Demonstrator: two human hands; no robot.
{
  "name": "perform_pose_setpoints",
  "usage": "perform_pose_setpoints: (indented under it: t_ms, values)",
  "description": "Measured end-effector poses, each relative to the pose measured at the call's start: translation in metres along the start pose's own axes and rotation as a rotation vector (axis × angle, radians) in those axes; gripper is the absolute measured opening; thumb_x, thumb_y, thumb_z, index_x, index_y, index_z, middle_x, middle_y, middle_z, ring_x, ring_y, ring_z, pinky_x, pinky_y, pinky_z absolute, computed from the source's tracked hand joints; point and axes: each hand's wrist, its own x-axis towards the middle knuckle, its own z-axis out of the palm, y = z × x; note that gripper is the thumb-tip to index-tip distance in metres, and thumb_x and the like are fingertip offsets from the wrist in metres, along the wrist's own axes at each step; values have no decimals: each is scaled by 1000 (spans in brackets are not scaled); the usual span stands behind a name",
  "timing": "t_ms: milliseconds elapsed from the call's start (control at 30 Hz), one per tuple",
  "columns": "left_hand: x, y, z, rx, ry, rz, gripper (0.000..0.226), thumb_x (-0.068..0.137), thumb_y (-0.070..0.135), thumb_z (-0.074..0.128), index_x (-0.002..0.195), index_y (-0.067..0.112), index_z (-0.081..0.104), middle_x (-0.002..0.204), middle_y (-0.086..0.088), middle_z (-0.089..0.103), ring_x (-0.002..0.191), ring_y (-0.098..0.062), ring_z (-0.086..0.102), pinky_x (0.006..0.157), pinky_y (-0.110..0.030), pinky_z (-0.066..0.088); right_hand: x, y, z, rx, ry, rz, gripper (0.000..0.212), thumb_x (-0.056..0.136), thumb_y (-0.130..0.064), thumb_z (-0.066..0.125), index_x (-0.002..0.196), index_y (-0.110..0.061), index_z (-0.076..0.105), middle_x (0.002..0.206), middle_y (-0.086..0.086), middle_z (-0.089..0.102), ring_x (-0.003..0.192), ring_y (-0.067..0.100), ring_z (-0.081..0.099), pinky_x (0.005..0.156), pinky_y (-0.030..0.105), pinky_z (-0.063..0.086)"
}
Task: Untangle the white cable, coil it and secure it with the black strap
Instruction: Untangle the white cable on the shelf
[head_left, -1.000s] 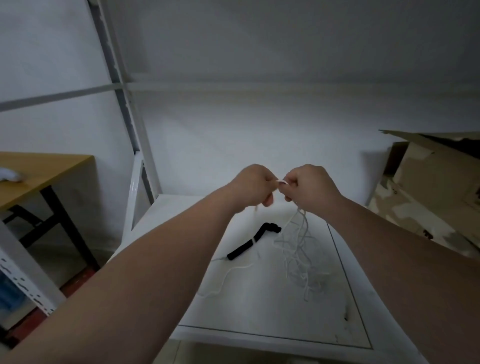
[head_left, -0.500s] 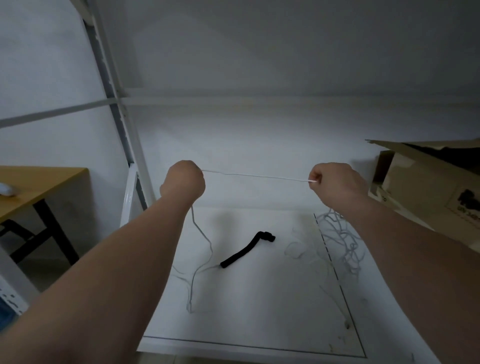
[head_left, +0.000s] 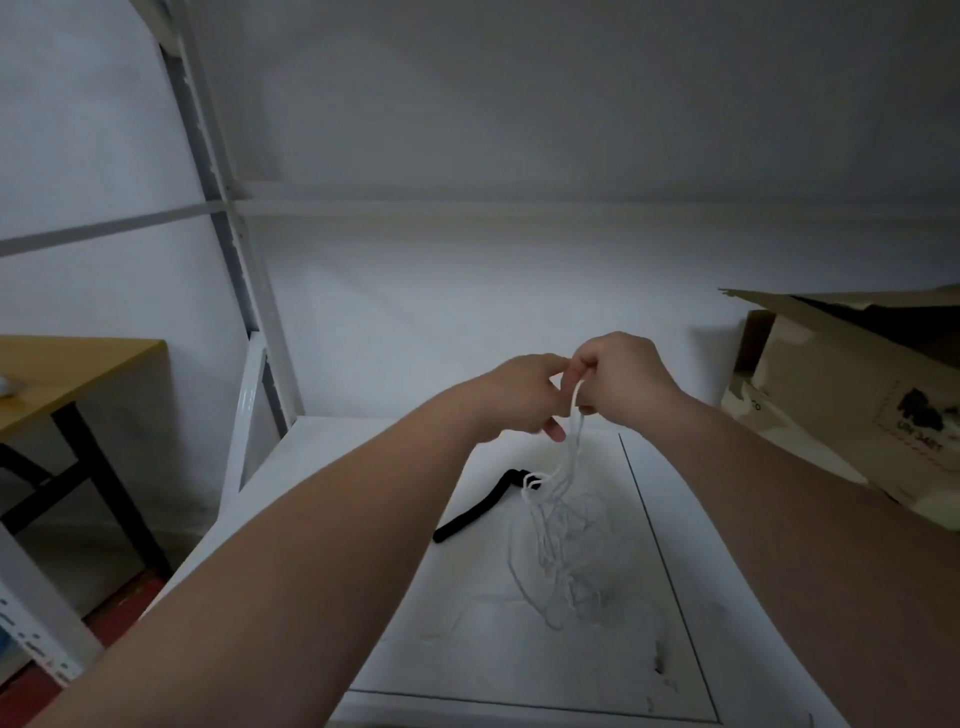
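My right hand (head_left: 621, 382) grips several loops of the thin white cable (head_left: 558, 519) at their top, above the white shelf board (head_left: 467, 639). The cable hangs from it in a loose tangle down to the board. My left hand (head_left: 522, 397) meets the right hand, its fingertips at the same bunch of loops; how firmly it holds them is hard to see. The black strap (head_left: 475, 514) lies flat on the board, just left of the hanging cable and below my left hand.
An open cardboard box (head_left: 852, 395) stands on the shelf at the right. White metal shelf uprights (head_left: 228, 249) rise at the left. A wooden table with black legs (head_left: 67, 369) stands further left, beyond the shelf.
My hands, half a second ago spread wide with a taut length of cable between them, have come together again. The cable now hangs in loops from my right hand.
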Motion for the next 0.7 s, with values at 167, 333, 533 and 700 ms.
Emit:
perform_pose_setpoints:
  t_ms: [167,333,533,700]
  values:
    - [-9,13,0,-352,-56,-144,21,98,19,46,106,5,59,81,-11,64,68,-18,55,75,-38,57,0,8,0,5,43,20,20,71,8,64,77,-11,69,79,6,64,71,28,67,68,31,57]
    - [-8,18,-1,-236,40,-96,12,95,13,51,85,9,56,68,-4,55,65,-16,55,76,-36,54,3,11,7,25,89,19,14,74,-4,67,74,-18,65,75,-1,61,69,20,60,62,26,50]
    - [-9,17,-25,-263,411,-17,30,92,0,34,101,17,57,66,-2,46,54,-12,37,52,-22,37,5,27,10,-6,2,40,9,84,-23,61,77,-20,66,68,-6,57,61,12,52,59,25,44]
    - [-7,7,-38,-245,559,-18,32,91,1,31,101,17,57,67,-2,46,56,-14,35,51,-24,29,6,24,-3,91,-147,20,26,86,-37,65,72,-16,59,69,-2,56,58,10,47,53,21,34]
